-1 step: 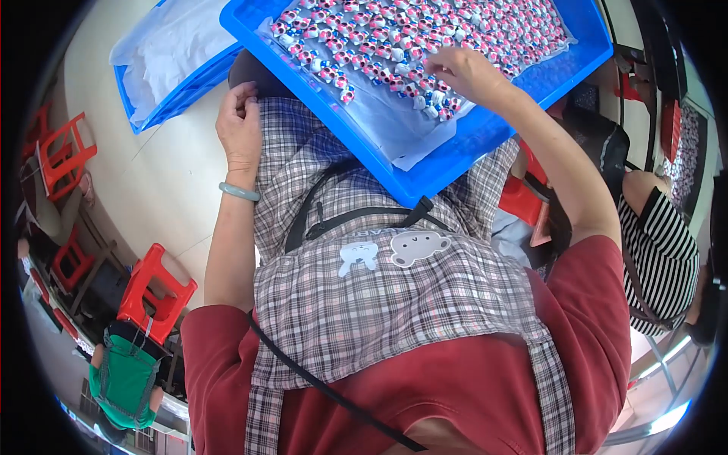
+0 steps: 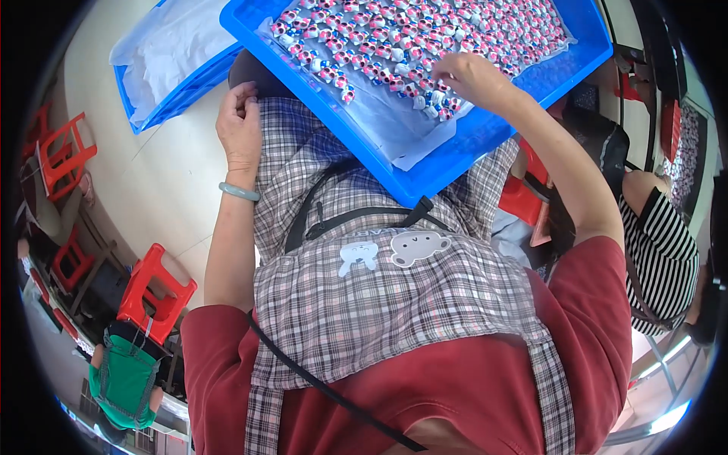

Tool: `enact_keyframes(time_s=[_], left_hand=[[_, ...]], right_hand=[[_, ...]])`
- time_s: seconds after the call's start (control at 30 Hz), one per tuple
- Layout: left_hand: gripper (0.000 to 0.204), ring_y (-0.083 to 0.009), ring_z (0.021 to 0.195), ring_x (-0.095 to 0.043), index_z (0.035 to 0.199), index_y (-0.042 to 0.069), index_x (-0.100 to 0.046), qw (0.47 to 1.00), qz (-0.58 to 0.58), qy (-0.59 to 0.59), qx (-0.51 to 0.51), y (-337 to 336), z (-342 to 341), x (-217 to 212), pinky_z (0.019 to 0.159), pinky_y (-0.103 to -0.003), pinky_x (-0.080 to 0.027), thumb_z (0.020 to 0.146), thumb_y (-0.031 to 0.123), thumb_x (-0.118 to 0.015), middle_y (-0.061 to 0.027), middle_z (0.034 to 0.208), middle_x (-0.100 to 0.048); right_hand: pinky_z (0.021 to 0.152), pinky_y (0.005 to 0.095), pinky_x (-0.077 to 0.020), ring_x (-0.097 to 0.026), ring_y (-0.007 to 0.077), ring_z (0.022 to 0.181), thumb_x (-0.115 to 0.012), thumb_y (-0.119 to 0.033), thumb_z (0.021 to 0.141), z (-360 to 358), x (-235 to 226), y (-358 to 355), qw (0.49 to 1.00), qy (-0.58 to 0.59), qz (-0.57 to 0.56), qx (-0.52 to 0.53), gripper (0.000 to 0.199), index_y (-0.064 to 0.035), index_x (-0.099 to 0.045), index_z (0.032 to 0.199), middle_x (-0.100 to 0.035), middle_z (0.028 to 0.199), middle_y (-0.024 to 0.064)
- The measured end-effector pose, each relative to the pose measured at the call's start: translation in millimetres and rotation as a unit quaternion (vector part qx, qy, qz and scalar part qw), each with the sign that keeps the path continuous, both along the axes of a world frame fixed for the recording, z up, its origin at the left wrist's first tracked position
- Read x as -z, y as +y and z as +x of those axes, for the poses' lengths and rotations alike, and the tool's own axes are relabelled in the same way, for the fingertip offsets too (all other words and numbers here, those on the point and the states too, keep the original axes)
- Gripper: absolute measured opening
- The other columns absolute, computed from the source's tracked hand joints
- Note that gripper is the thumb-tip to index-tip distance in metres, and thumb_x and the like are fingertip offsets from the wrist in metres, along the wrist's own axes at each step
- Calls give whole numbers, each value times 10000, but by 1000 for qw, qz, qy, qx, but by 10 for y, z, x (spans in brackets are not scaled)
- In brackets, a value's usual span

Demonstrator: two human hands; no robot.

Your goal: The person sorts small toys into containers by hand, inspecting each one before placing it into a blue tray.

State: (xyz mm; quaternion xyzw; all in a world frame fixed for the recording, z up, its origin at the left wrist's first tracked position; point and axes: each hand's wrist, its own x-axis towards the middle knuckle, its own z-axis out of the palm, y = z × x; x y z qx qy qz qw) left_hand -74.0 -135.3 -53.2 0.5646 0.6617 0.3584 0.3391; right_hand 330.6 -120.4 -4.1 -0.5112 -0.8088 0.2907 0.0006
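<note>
A blue plastic tray (image 2: 334,125) lies tilted across my lap, lined with a white sheet (image 2: 402,140). Many small pink, white and blue pieces (image 2: 379,49), shaped like little figures, cover most of the sheet. Over their near right part is my right hand (image 2: 479,82), its fingers bent together and pointing down; whether a piece is between them is too small to see. My left hand (image 2: 239,125) rests beside the tray's left side at my knee, with curled fingers. Anything inside that hand is hidden. A pale bangle (image 2: 239,191) circles the left wrist.
Another blue tray (image 2: 163,114) with a white liner stands at the far left. Red plastic stools (image 2: 155,292) stand on the left. At the right sits a person in striped clothes (image 2: 667,258); a person in green (image 2: 125,375) is at the lower left. A black cord (image 2: 326,387) crosses my chest.
My right hand has shifted slightly to the right and toward me above the pieces. The left hand and the tray look the same.
</note>
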Motion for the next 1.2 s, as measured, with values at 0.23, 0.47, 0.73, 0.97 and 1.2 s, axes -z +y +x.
enact_keyframes(time_s=[0.23,0.47,0.73,0.97,1.2], left_hand=[[213,-160,932,-679,1098,37,-667,1000,4,4,5,2,24,-5,832,-288,-533,919,4,-554,-84,1001,-709],[212,-159,923,-685,1100,32,-667,1000,-1,12,5,-4,38,-33,826,-291,-540,921,3,-557,-84,993,-712],[211,-160,919,-687,1099,30,-669,1000,7,5,6,4,21,2,823,-291,-540,920,5,-561,-87,985,-714],[215,-161,907,-684,1097,35,-670,1000,6,12,3,-4,14,10,815,-290,-540,916,5,-559,-87,982,-713],[213,-159,892,-683,1095,34,-671,1000,3,11,1,5,48,-48,806,-292,-543,915,6,-559,-86,969,-713]], right_hand=[[788,415,-577,-711,287,935,-612,-73,850,-30,24,-250,943,-311,-66,-95,160,-75,-687,992,-712,979,116],[769,418,-578,-706,294,948,-626,-86,842,58,155,-334,951,-287,-68,-91,200,-68,-660,1039,-707,1004,116],[756,408,-576,-679,303,907,-664,-94,831,-219,200,-411,978,-162,44,-123,280,-65,-588,1099,-611,1020,114],[745,387,-592,-694,296,939,-614,-35,833,-299,290,-335,960,-207,14,-188,269,-28,-610,1102,-617,1120,146],[743,434,-569,-672,340,886,-610,-56,860,-129,583,-338,995,-34,11,-91,188,-46,-577,1045,-592,1007,136]])
